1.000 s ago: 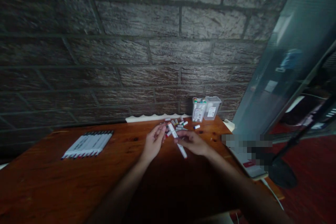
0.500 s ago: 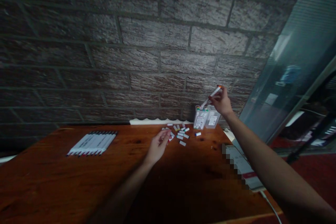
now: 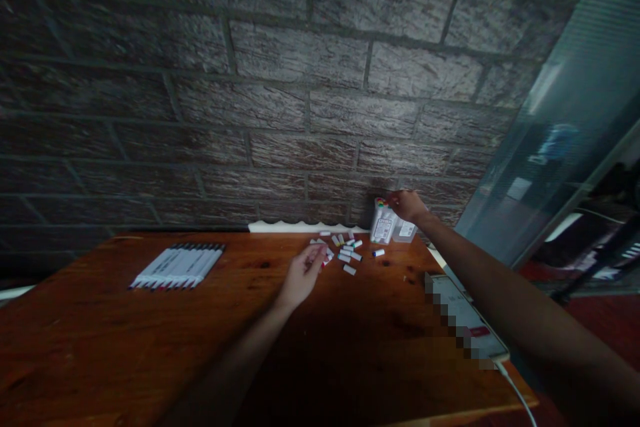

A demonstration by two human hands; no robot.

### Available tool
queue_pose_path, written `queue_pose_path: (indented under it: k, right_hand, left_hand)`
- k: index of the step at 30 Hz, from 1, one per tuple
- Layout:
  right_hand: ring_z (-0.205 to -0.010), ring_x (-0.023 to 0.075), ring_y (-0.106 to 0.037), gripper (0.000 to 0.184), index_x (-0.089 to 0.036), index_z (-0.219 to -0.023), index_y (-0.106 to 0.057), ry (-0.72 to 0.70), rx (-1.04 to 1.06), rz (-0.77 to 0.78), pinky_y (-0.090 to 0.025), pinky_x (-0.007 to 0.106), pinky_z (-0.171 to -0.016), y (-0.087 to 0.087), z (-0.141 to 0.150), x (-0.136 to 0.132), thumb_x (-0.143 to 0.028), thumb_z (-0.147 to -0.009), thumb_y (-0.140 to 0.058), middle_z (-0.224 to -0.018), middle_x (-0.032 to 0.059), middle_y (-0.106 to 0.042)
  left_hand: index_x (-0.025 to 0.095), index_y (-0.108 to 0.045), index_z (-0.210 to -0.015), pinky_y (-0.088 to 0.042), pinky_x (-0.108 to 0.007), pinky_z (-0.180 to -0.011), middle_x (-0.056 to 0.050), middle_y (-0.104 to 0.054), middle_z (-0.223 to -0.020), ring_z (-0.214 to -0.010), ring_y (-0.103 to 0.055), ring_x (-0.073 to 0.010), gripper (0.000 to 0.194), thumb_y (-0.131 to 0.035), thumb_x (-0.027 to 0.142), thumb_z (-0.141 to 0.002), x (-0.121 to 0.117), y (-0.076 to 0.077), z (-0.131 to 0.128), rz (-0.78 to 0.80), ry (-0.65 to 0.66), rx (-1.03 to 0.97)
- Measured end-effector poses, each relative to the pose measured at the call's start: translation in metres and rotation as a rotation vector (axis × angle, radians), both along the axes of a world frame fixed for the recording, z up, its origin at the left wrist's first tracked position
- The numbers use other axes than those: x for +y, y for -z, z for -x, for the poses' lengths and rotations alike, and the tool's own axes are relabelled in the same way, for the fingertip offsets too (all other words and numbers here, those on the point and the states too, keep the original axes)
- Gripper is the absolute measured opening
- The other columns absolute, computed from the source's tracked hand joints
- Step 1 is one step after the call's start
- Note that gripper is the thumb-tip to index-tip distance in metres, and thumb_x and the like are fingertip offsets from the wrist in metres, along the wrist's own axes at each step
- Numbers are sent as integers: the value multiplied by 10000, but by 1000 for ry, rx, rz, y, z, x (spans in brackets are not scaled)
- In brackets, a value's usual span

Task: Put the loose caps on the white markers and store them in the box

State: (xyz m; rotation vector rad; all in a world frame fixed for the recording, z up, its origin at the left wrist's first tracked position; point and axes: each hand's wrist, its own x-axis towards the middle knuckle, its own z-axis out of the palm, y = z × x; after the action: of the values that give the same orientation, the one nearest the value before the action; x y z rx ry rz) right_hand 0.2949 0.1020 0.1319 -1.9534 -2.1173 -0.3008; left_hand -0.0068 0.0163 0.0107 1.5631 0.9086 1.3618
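Observation:
At the top of a clear plastic case [image 3: 383,225] packed with markers, my right hand [image 3: 407,205] has its fingers closed on the end of a marker, most of which is hidden in the case and behind the fingers. Coloured marker ends show at the case's opening. My left hand [image 3: 301,273] hovers over the table beside a scatter of loose white marker caps [image 3: 349,269], thumb and fingers pinched together. What it holds, if anything, cannot be made out. A second clear case [image 3: 405,231] stands just right of the packed one, partly behind my right hand.
A row of white markers [image 3: 177,267] lies side by side on the left of the wooden table [image 3: 100,340]. A phone [image 3: 470,320] with a white cable [image 3: 517,390] lies at the right edge, under my right forearm. A stone-block wall [image 3: 280,113] rises behind the table.
My right hand has come down with the orange-ended marker, which was tilted above the case and is now mostly inside it. The left hand stays nearly where it was.

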Motion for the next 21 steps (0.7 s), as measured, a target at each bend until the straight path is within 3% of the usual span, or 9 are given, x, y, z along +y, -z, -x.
queue_pose_path:
  k: [6, 10, 15, 18, 21]
  right_hand:
    - [-929, 172, -697, 244, -242, -1002, -740, -29, 29, 96, -479, 226, -842, -11, -15, -7, -296, -884, -534, -1039, 18, -749]
    - [-782, 136, -710, 254, -261, -1045, -727, -50, 55, 201, -497, 206, -770, -13, -18, -6, -361, -889, -553, -1008, -11, -754]
    - [-626, 144, -696, 335, -255, -1104, -702, -42, 65, 294, -494, 221, -663, -11, -17, 3, -400, -950, -443, -773, 5, -756]
    - [-668, 181, -705, 361, -224, -1182, -667, -59, 42, 307, -493, 251, -707, -11, -16, 7, -353, -962, -412, -612, 18, -716]
    - [-706, 190, -712, 352, -213, -1228, -640, -91, 19, 306, -485, 266, -777, -14, -15, 8, -257, -929, -460, -629, 15, -721]
  left_hand:
    - [138, -644, -1025, -426, -216, -550, -44, -658, -797, -607, -547, -117, 386, -584, 476, -850, 2, 3, -1, 8, 2, 6]
    - [140, -648, -1015, -423, -211, -546, -48, -663, -807, -623, -554, -119, 373, -580, 470, -856, 4, 7, -2, 14, 14, 15]
    - [142, -650, -1003, -417, -212, -535, -49, -664, -800, -623, -556, -126, 385, -585, 487, -845, 2, 4, -1, 21, 14, 22]
    - [142, -655, -983, -419, -213, -533, -40, -655, -770, -609, -550, -124, 393, -589, 501, -838, 2, 2, -1, 18, 5, 18]
    - [143, -659, -981, -431, -215, -540, -36, -655, -758, -603, -554, -122, 386, -590, 496, -841, 1, 2, 0, 17, 4, 21]
